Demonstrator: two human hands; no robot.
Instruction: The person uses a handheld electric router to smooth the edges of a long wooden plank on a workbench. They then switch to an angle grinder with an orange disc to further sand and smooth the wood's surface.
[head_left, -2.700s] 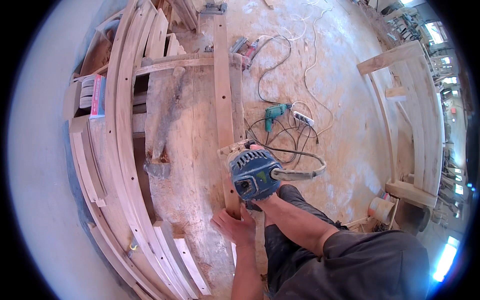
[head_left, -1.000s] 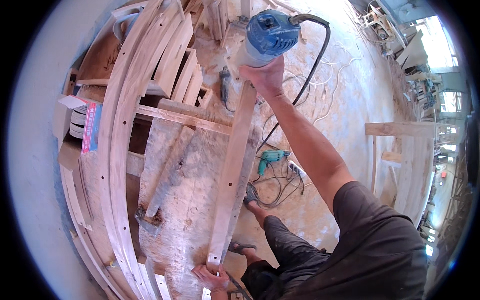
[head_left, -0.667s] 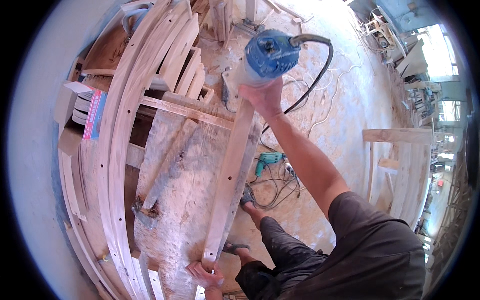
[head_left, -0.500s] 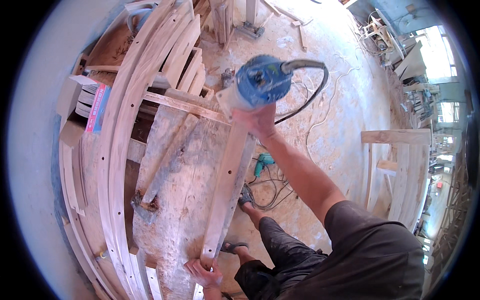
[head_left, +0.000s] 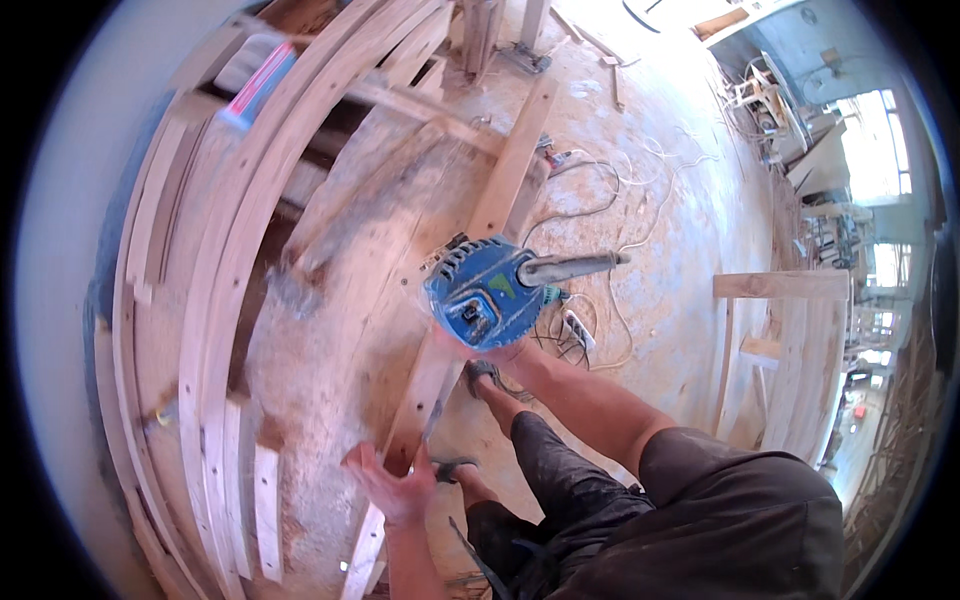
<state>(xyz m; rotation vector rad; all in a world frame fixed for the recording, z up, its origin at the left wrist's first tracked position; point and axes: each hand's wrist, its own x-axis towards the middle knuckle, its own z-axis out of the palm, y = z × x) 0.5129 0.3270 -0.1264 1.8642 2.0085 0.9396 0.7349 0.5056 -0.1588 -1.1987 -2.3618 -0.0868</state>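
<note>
My right hand (head_left: 490, 350) is wrapped round a blue palm sander (head_left: 485, 300), mostly hidden beneath its body. A thick cord sleeve leaves the sander toward the right. The sander is over the middle of a long wooden plank (head_left: 515, 155) with dark holes along it; whether its pad touches the wood is hidden. At the plank's near end, my left hand (head_left: 390, 485) has its thumb and fingers spread, one on each side of the wood. The plank lies along the right edge of a worn wooden bench top (head_left: 340, 380).
Long curved wooden pieces (head_left: 225, 260) and a red-and-blue box (head_left: 258, 85) lie at the left. Cords (head_left: 620, 310) and a green power tool (head_left: 553, 294), partly hidden, are on the dusty floor. A wooden frame (head_left: 780, 288) stands at the right.
The sander has come nearer along the plank, from its far part to its middle. My left hand has loosened from the near end, fingers spreading. The whole view has shifted.
</note>
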